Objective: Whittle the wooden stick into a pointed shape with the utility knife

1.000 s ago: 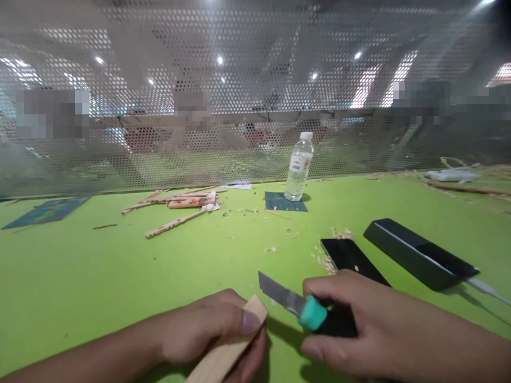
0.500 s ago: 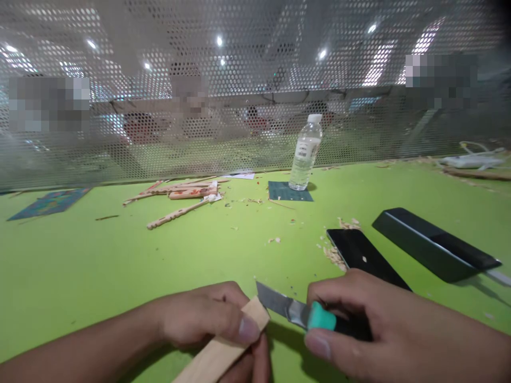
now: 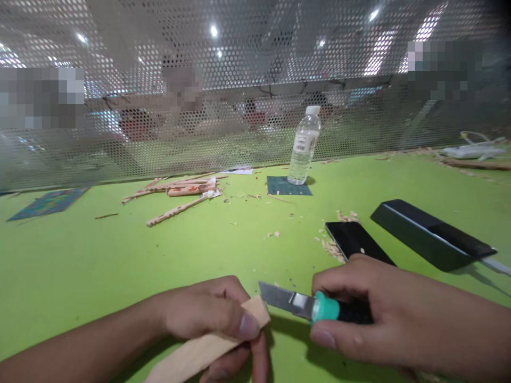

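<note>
A flat, pale strip of wood (image 3: 191, 354) lies in my left hand (image 3: 211, 314), pinched between thumb and fingers near its squared end. My right hand (image 3: 371, 314) is closed round the dark handle of a utility knife (image 3: 287, 300) with a turquoise collar. The knife's blade points left, its tip just above and beside the wood's end; whether they touch I cannot tell. Beyond my right hand, partly covered by it, lies a black phone (image 3: 359, 240) with wood shavings (image 3: 333, 250) along its left edge.
A water bottle (image 3: 304, 146) stands on a dark green sheet (image 3: 277, 185). Carved wooden sticks (image 3: 179, 210) lie in a pile at the back left, near a patterned sheet (image 3: 50, 203). On the right is a black wedge-shaped device (image 3: 431, 234) with a cable. A perforated metal screen (image 3: 239, 133) closes the table's back.
The knife has shifted slightly right and its blade has turned, showing more of its flat side. The wood strip lies at a flatter angle in my left hand. The view has tilted a little.
</note>
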Demonstrator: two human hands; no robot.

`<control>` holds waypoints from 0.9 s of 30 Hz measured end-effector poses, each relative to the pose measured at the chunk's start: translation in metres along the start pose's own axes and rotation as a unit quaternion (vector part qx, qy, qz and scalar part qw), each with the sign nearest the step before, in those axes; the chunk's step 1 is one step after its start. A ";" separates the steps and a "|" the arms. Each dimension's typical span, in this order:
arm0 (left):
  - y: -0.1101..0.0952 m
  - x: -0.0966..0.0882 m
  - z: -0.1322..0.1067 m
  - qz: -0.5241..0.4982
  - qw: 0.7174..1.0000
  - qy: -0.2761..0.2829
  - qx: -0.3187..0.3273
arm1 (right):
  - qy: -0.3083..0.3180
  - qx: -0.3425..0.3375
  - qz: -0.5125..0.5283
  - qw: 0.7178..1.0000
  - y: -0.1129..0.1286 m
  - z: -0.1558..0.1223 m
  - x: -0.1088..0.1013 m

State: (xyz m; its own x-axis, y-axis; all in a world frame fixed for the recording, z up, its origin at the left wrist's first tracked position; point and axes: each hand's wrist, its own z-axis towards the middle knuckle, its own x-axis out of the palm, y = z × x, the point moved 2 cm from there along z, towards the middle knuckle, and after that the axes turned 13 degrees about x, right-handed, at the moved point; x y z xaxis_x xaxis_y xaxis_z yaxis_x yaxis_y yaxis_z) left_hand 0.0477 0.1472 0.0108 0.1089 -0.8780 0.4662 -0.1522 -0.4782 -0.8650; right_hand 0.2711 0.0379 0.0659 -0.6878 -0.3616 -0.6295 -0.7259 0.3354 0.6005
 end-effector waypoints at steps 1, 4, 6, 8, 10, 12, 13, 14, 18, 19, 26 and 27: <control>-0.001 0.001 0.000 -0.001 0.999 0.031 -0.017 | 0.002 0.000 -0.007 1.000 0.000 0.000 0.000; -0.006 0.002 0.002 -0.001 0.997 0.067 -0.022 | 0.005 0.001 -0.027 1.000 0.001 0.001 0.002; -0.008 0.002 0.002 -0.006 0.998 0.058 -0.010 | 0.008 0.001 -0.030 1.000 0.001 0.001 0.003; -0.007 0.001 0.001 -0.012 0.999 0.053 -0.006 | 0.018 0.006 -0.023 1.000 0.001 0.001 0.004; -0.004 0.000 0.000 -0.016 0.998 0.054 -0.008 | 0.038 0.024 -0.005 0.999 0.001 0.000 0.005; -0.001 -0.002 -0.001 -0.019 0.998 0.058 -0.008 | 0.063 0.049 0.017 0.997 0.002 -0.001 0.006; 0.000 -0.003 -0.001 -0.020 0.998 0.059 -0.008 | 0.067 0.054 0.019 0.996 0.002 -0.002 0.007; 0.000 -0.004 -0.001 -0.022 0.998 0.060 -0.005 | 0.063 0.052 0.015 0.997 0.003 -0.003 0.008; 0.001 -0.005 -0.001 -0.034 0.998 0.057 0.008 | 0.024 0.015 -0.029 0.999 0.007 -0.004 0.011; 0.001 -0.004 0.000 -0.042 0.997 0.058 0.011 | 0.025 0.011 -0.030 0.999 0.007 -0.004 0.013; 0.003 -0.005 0.003 -0.042 0.994 0.093 0.032 | 0.116 0.008 0.003 0.993 0.013 -0.002 0.024; 0.003 -0.006 0.003 -0.034 0.994 0.098 0.034 | 0.123 0.004 0.011 0.992 0.015 -0.002 0.024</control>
State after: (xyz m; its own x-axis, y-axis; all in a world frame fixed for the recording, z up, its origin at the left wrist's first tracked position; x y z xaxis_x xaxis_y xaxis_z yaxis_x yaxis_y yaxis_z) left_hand 0.0491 0.1506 0.0046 -0.0771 -0.8342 0.5461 -0.0836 -0.5403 -0.8373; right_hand 0.2433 0.0321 0.0609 -0.6817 -0.5554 -0.4761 -0.7115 0.3519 0.6082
